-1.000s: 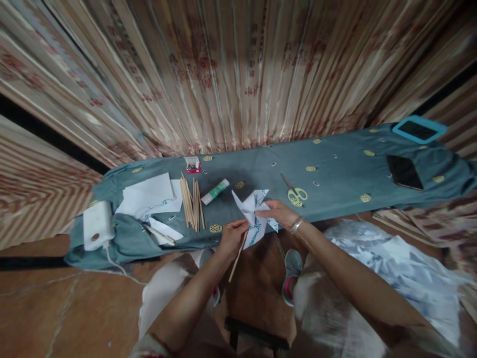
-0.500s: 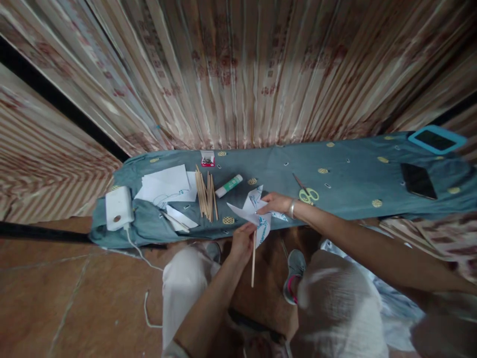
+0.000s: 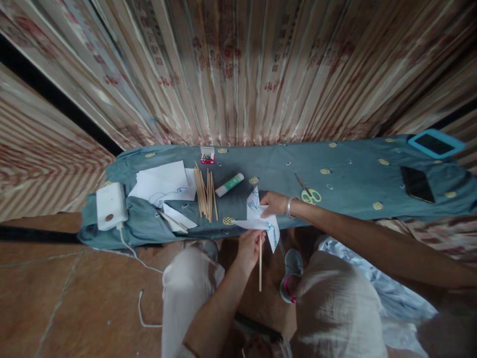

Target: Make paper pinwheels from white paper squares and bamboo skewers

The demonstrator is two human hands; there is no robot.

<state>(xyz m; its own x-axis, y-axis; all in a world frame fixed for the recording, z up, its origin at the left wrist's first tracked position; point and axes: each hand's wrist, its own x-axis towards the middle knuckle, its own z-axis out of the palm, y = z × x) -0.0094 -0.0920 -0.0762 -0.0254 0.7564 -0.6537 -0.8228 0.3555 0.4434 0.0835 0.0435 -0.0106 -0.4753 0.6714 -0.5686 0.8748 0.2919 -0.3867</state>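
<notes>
- The pinwheel [image 3: 254,214] has turned between my hands: one blade points up towards the glue [image 3: 229,185], one reaches left, and one hangs down to the right, showing its blue marks. It sits just below the centre of the frame, at the near edge of the counter [image 3: 357,191].
- Its stick [image 3: 260,268], slanted to the lower left a second ago, runs nearly straight down the frame now.
- My left hand [image 3: 249,248] is closed narrowly around the top of the stick, just under the paper.
- My right hand [image 3: 276,204] lies over the pinwheel's right side, thumb and fingers against the paper; I cannot tell whether they pinch a blade or only steady it.
- The blades lie differently against the stick, which I take as a sign that they can turn on it, though a tilt of the whole thing could look similar. The joint is too small to check.
- Nothing else seems touched: the scissors [image 3: 310,192] lie right of centre, the spare sticks [image 3: 203,194] left of centre, the pin box [image 3: 207,158] behind them.
</notes>
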